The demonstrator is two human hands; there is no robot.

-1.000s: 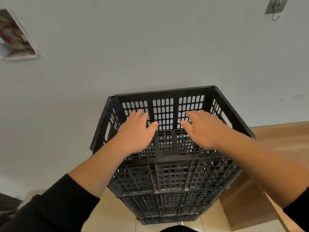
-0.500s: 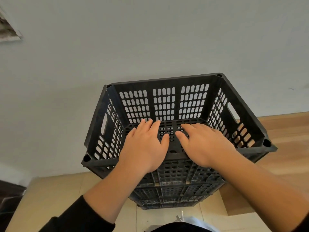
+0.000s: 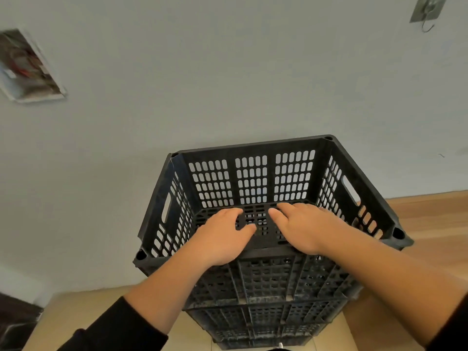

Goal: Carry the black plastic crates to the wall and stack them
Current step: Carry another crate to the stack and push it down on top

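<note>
A stack of black plastic crates [image 3: 266, 312] stands against the grey wall [image 3: 228, 72]. The top crate [image 3: 250, 178] sits open side up, with slotted walls and a handle hole in each side. My left hand [image 3: 222, 239] and my right hand [image 3: 301, 226] lie side by side over the middle of its near rim. Their palms rest on the rim and the fingers reach down inside, slightly spread. The thumbs are on the same side as the fingers, so neither hand clasps the rim. My forearms hide part of the near wall.
A metal hook [image 3: 428, 11] hangs on the wall at the upper right and a blurred framed panel [image 3: 27, 67] at the upper left. Wooden flooring [image 3: 435, 219] lies to the right, tan tiles [image 3: 76, 312] to the left, a dark object [image 3: 15, 323] at the bottom left.
My hands came down from above the crate onto its near rim and moved closer together. The view tilted down and then back up. The stack has stayed put.
</note>
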